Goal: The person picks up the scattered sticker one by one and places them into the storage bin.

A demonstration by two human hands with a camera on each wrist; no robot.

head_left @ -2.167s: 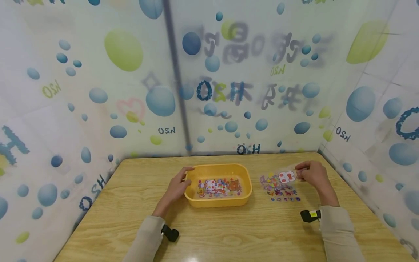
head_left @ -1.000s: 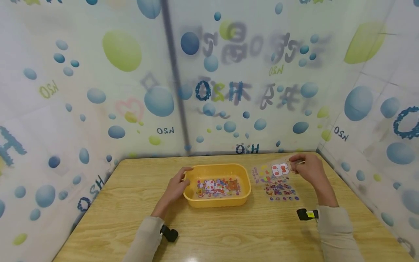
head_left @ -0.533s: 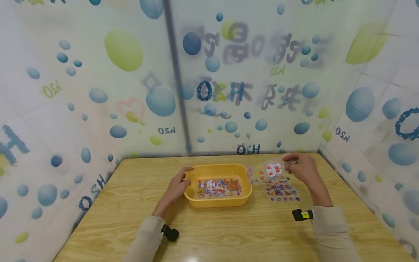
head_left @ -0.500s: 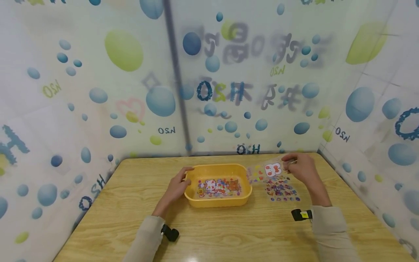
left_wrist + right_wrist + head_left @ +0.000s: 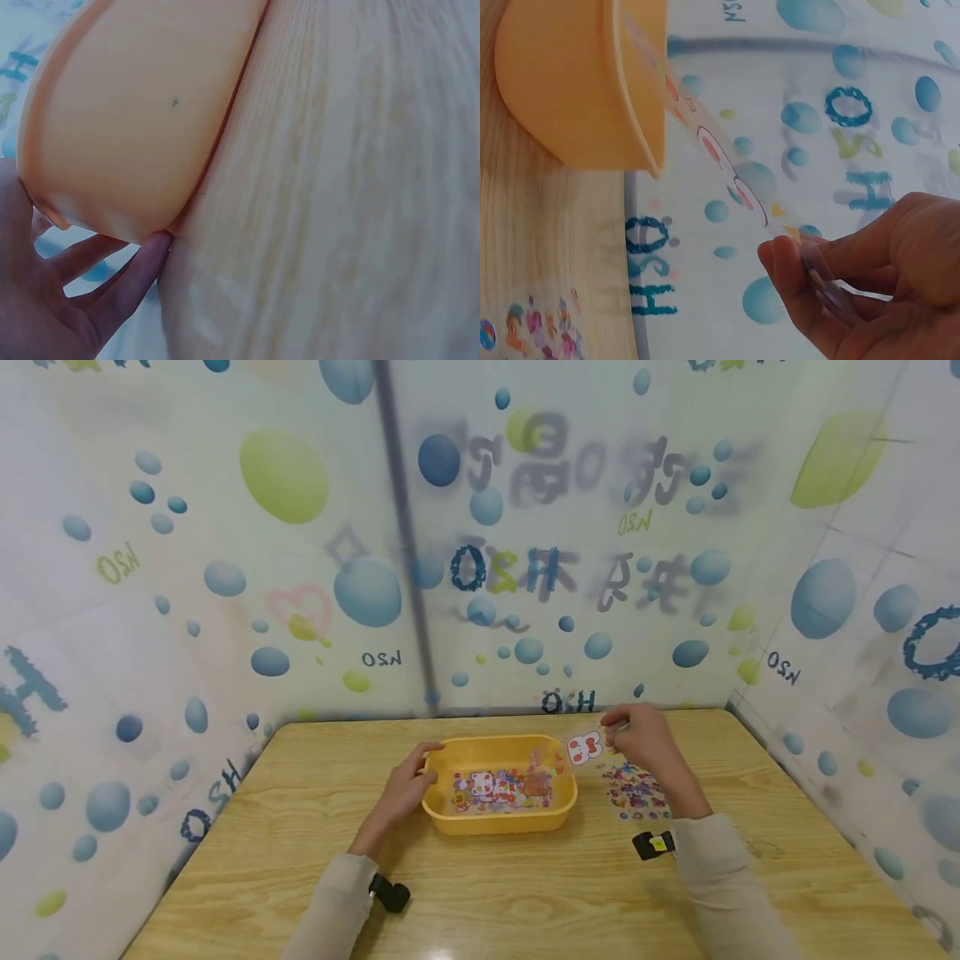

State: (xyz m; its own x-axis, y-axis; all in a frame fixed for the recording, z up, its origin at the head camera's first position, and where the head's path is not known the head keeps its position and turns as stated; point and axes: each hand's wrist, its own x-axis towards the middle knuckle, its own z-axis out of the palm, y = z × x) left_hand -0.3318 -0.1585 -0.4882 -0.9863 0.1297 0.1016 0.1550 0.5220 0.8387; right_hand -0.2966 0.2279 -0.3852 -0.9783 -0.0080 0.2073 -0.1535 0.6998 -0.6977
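My left hand (image 5: pixel 407 787) grips the left end of a yellow plastic basin (image 5: pixel 498 825), thumb over the rim. In the left wrist view, its fingertips (image 5: pixel 159 241) press the end wall near the base. My right hand (image 5: pixel 647 745) pinches the right edge of a clear sticker sheet (image 5: pixel 585 748) with a white rabbit face. This sheet slants down to the left, its far part over the basin's right rim and inside. Colourful printed sheets (image 5: pixel 495 789) lie flat on the basin floor; how many cannot be told.
Another clear sheet with small colourful figures (image 5: pixel 636 792) lies on the wooden table (image 5: pixel 525 893), right of the basin and partly behind my right forearm. A patterned curtain wall (image 5: pixel 495 635) stands just behind the table's back edge.
My right hand has lifted the rabbit-face sheet off the sheet under it and carried it left to the basin. The left hand and basin have stayed in place.
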